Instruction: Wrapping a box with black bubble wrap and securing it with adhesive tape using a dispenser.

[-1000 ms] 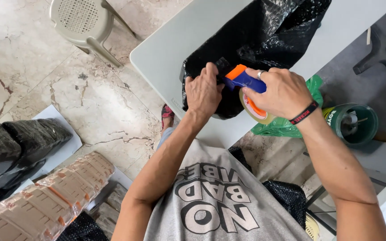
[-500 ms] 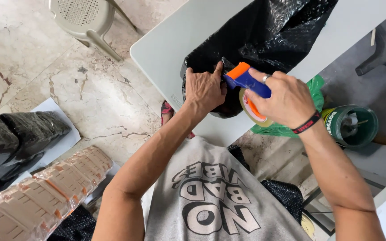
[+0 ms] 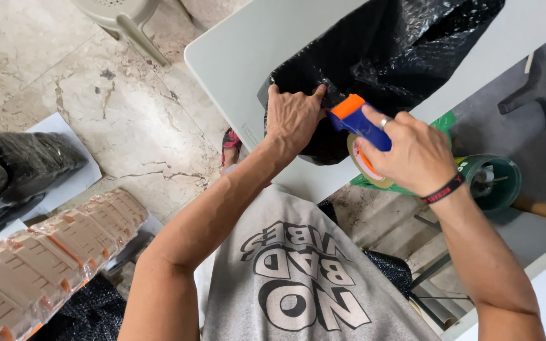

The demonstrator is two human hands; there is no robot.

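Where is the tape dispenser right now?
In the head view, the tape dispenser is in the right hand, pressed against the black wrapped bundle at the table's near edge, beside the left hand.

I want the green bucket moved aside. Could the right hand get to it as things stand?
Probably not yet: the right hand grips the tape dispenser, though the green bucket sits close beside its wrist.

Grey printed tee (image 3: 311,278), black wristband (image 3: 443,189), 1 ring (image 3: 385,123), bare arms
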